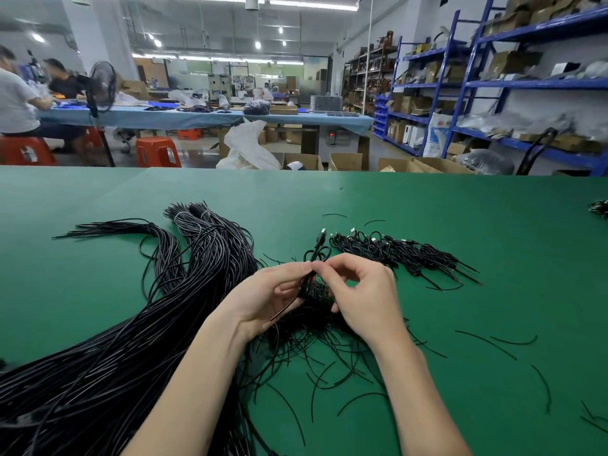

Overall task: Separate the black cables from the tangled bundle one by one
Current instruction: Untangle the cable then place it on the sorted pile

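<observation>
A big tangled bundle of black cables (138, 340) lies across the left of the green table (427, 209), its ends fanned out at the back. My left hand (269, 294) grips a small coiled black cable (316, 255) whose plug sticks up above the fingers. My right hand (358, 291) pinches the same coil at its top, fingertips meeting those of the left hand. To the right of the hands lies a row of separated, coiled cables (401, 251).
Loose short black wire pieces (487, 342) lie scattered on the table to the right and under my hands. Another small cable pile (600, 208) sits at the far right edge. Beyond the table are boxes, blue shelving and seated people.
</observation>
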`<state>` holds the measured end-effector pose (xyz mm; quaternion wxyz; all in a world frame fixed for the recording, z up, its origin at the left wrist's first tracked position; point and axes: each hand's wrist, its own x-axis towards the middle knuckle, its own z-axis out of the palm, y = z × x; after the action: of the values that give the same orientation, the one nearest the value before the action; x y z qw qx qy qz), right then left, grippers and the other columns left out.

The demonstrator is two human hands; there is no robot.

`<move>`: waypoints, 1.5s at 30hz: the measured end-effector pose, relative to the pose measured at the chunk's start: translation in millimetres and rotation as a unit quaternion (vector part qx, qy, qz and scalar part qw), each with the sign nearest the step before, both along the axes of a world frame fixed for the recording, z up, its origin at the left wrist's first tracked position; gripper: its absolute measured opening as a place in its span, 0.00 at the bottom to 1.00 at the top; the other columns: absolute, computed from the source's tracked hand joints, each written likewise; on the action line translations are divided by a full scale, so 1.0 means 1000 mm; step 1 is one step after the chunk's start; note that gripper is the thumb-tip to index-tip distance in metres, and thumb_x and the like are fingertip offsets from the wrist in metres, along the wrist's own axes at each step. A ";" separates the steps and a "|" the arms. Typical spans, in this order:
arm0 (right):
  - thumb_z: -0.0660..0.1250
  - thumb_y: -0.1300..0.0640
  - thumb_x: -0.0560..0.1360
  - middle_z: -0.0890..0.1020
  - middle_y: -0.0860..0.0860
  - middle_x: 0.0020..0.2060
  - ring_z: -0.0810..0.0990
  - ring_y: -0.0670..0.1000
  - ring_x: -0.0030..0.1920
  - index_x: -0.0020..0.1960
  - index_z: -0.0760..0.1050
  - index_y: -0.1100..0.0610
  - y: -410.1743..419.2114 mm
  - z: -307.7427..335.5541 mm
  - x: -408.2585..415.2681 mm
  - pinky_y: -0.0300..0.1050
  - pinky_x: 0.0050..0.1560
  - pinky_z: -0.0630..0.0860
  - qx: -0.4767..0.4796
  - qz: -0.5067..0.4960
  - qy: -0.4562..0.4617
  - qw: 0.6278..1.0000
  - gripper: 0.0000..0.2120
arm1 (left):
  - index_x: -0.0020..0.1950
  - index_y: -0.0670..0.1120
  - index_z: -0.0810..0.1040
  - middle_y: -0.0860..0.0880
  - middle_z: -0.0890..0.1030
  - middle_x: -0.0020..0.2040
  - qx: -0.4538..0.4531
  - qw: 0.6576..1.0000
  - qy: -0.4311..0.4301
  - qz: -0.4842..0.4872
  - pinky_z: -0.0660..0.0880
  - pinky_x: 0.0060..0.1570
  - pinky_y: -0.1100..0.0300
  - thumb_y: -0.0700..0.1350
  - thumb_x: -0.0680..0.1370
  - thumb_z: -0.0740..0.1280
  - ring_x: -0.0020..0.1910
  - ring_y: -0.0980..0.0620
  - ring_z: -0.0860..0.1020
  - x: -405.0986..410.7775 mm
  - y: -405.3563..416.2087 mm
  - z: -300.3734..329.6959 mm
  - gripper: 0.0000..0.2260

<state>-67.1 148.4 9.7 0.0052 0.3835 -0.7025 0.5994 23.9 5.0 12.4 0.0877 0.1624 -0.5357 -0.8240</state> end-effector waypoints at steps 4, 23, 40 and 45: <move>0.71 0.49 0.79 0.75 0.47 0.24 0.73 0.47 0.22 0.36 0.81 0.53 -0.008 -0.002 0.005 0.37 0.25 0.70 -0.018 0.017 -0.115 0.993 0.15 | 0.50 0.43 0.87 0.52 0.79 0.35 -0.038 0.997 0.070 0.021 0.73 0.45 0.67 0.46 0.71 0.75 0.35 0.57 0.73 -0.004 0.001 -0.005 0.11; 0.72 0.57 0.78 0.86 0.49 0.40 0.79 0.44 0.29 0.50 0.81 0.52 -0.014 0.003 0.001 0.36 0.29 0.76 -0.040 0.044 -0.277 0.959 0.01 | 0.54 0.45 0.83 0.41 0.75 0.52 -0.032 0.992 0.072 0.097 0.67 0.45 0.59 0.50 0.66 0.77 0.43 0.47 0.71 -0.007 -0.001 -0.009 0.19; 0.73 0.50 0.77 0.83 0.39 0.36 0.78 0.43 0.33 0.42 0.83 0.45 -0.001 -0.004 -0.008 0.29 0.35 0.70 -0.004 -0.014 0.051 0.999 0.05 | 0.52 0.50 0.87 0.53 0.84 0.48 -0.049 0.998 0.043 0.009 0.68 0.51 0.57 0.49 0.70 0.76 0.44 0.57 0.77 0.000 -0.005 -0.010 0.11; 0.69 0.56 0.81 0.80 0.47 0.33 0.73 0.44 0.28 0.48 0.83 0.57 -0.005 -0.005 -0.002 0.35 0.23 0.66 -0.017 0.107 -0.263 0.959 0.07 | 0.56 0.48 0.86 0.47 0.85 0.56 -0.082 0.994 0.065 0.027 0.66 0.59 0.52 0.48 0.70 0.77 0.55 0.52 0.78 -0.001 -0.003 -0.011 0.15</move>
<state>-69.6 142.9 4.7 -0.2375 0.2851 -0.6236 0.6881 22.6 1.7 1.5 0.1578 0.1154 -0.5902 -0.7832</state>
